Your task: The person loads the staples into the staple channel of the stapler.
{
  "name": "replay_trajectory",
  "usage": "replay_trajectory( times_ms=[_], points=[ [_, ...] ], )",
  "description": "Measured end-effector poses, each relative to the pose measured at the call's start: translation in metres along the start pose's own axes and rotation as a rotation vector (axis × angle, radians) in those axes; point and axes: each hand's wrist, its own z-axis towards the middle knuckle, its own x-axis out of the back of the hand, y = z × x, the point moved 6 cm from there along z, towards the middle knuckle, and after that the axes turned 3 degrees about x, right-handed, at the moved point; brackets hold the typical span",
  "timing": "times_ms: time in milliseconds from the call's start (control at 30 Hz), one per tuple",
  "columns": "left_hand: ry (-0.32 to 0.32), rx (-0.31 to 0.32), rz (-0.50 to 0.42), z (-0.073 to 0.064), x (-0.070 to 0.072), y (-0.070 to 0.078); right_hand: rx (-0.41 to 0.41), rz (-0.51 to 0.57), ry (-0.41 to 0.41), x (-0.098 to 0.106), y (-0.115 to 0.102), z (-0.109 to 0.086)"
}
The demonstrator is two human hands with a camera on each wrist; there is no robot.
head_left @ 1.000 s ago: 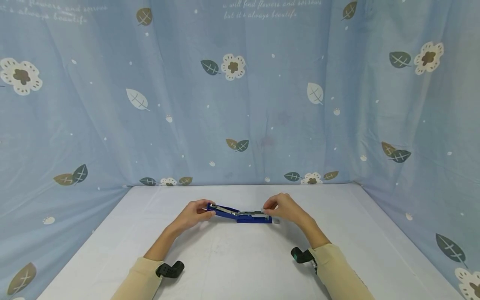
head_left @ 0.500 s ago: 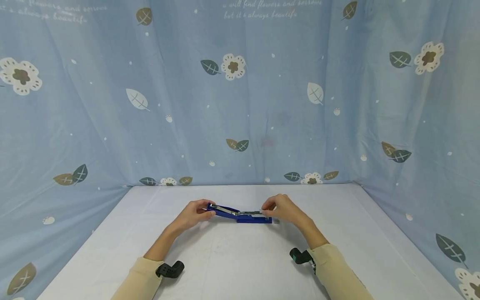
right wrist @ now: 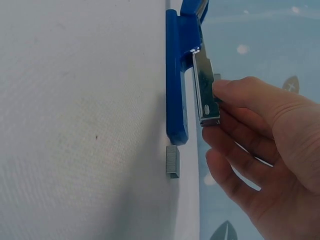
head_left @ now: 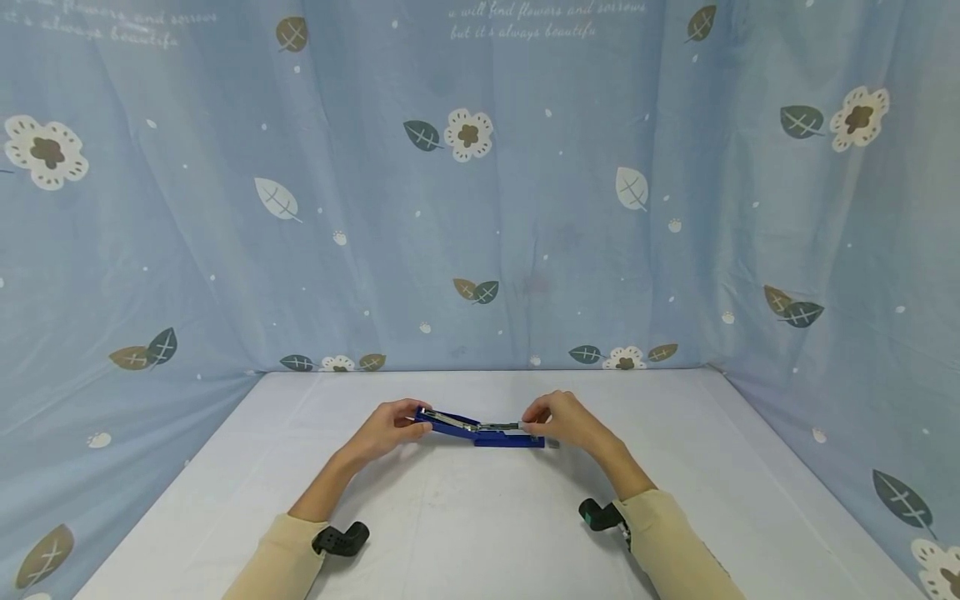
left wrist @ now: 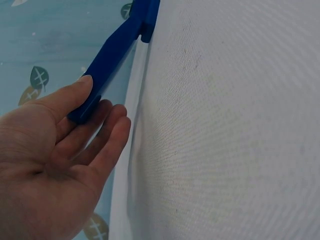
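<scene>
A blue stapler (head_left: 508, 442) lies on the white table with its top cover (left wrist: 111, 57) swung far back to the left and its metal magazine (right wrist: 205, 90) exposed, raised at an angle from the base. The left hand (head_left: 390, 429) holds the cover's far end between thumb and fingers. At the magazine's front half, the right hand (head_left: 564, 417) pinches a small grey staple strip (right wrist: 217, 77), mostly hidden behind the thumb and the magazine. A second staple strip (right wrist: 172, 161) rests on the table just off the base's front end.
The white tabletop (head_left: 465, 517) spreads toward the person. A blue curtain (head_left: 480, 208) with leaves and flowers hangs along the back and both sides. Black wrist cameras (head_left: 341, 540) sit at both sleeve cuffs.
The right hand has shifted slightly left along the magazine with the staple strip in its fingertips. The left hand and the stapler stay in place.
</scene>
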Motion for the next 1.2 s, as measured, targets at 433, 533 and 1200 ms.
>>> replay_trajectory(
  times_ms=[433, 533, 1200],
  points=[
    [0.003, 0.005, -0.004, -0.0013, 0.0000, 0.0024, 0.012, 0.010, -0.011, -0.0016, 0.0004, -0.0004],
    [0.001, 0.004, -0.019, -0.0024, -0.0007, 0.0044, 0.013, 0.018, -0.015, -0.0016, 0.0005, -0.0008],
    [0.006, 0.006, 0.013, -0.0012, 0.0000, 0.0012, -0.010, 0.024, -0.013, -0.0020, 0.0020, -0.0009]
  ],
)
